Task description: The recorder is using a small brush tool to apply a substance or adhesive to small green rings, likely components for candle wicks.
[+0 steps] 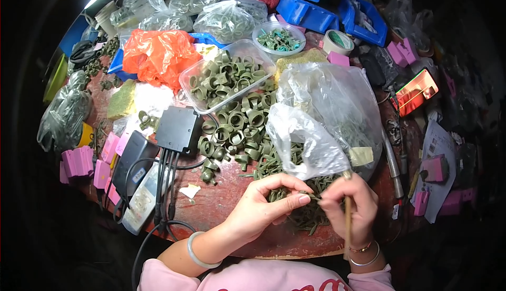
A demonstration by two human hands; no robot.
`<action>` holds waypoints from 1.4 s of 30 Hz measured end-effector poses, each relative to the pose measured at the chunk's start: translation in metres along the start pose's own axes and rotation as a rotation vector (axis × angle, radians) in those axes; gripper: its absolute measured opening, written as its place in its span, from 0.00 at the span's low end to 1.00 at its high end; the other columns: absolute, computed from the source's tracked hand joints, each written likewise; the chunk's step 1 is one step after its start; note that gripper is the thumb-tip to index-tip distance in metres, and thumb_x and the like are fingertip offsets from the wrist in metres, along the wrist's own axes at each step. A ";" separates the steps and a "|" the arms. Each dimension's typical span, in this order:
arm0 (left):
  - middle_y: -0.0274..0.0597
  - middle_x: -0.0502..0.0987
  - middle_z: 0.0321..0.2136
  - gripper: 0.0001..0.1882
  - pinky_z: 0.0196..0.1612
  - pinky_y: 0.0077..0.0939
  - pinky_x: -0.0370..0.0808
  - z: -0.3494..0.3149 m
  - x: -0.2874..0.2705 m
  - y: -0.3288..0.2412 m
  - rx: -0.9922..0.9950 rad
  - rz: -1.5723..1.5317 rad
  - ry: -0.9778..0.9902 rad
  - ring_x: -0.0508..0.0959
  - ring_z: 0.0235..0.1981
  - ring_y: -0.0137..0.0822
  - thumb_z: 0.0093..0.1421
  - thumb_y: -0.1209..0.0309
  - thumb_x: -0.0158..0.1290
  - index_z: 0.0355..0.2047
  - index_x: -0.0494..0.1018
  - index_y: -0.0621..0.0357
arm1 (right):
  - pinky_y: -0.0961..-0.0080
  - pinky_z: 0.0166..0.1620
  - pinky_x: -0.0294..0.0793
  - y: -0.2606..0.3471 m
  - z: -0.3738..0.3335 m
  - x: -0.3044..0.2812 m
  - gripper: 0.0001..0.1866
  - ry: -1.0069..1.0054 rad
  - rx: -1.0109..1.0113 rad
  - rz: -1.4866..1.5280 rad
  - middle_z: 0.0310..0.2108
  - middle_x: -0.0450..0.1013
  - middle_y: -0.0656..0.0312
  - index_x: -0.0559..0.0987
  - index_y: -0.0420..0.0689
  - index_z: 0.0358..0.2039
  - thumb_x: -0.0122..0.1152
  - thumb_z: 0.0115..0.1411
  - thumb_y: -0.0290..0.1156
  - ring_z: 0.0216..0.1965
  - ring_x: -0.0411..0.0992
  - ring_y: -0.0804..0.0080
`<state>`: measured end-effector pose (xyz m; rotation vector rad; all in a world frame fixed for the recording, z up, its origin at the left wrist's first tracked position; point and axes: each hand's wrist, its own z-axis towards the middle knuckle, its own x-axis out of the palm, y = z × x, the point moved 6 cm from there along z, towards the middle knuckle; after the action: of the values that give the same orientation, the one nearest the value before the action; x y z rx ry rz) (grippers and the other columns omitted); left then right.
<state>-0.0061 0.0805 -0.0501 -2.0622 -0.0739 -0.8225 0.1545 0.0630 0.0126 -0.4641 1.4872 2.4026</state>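
Near the table's front edge, my left hand pinches a small dark green piece between thumb and fingertips. Beside it my right hand is closed around a slim tan stick-like tool, which stands upright past the palm. The right fingertips come close to the small piece; whether they touch it I cannot tell. Under both hands lies a heap of thin green slivers, partly covered by the hands. A clear plastic bag holding similar pieces lies just beyond.
Loose olive-green ring-shaped pieces spill below a clear tub full of them. Left of these, a black box trails cables over the red table. Pink blocks, an orange bag, blue bins and a phone surround the work area.
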 end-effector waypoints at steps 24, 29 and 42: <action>0.37 0.79 0.30 0.20 0.17 0.10 0.59 -0.004 0.010 -0.008 -0.060 -0.040 0.124 0.67 0.18 0.18 0.58 0.76 0.59 0.51 0.72 0.64 | 0.77 0.28 0.70 0.010 -0.007 -0.010 0.10 -0.156 -0.060 0.229 0.27 0.71 0.58 0.74 0.37 0.35 0.52 0.66 0.31 0.24 0.70 0.71; 0.40 0.82 0.33 0.19 0.17 0.09 0.59 -0.003 0.009 -0.005 -0.098 0.023 0.097 0.68 0.17 0.17 0.59 0.75 0.58 0.51 0.73 0.62 | 0.79 0.29 0.71 0.008 -0.007 -0.010 0.08 -0.137 -0.004 0.230 0.28 0.73 0.57 0.75 0.36 0.36 0.54 0.65 0.28 0.25 0.72 0.72; 0.37 0.81 0.31 0.15 0.17 0.08 0.60 -0.004 0.010 -0.007 -0.036 0.118 0.090 0.69 0.18 0.15 0.60 0.74 0.58 0.48 0.76 0.61 | 0.76 0.30 0.74 0.015 -0.006 -0.006 0.07 -0.063 -0.034 0.096 0.27 0.77 0.57 0.76 0.36 0.38 0.60 0.61 0.26 0.24 0.75 0.70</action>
<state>-0.0026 0.0791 -0.0382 -2.0393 0.1125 -0.8478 0.1552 0.0510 0.0247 -0.3283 1.4750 2.4952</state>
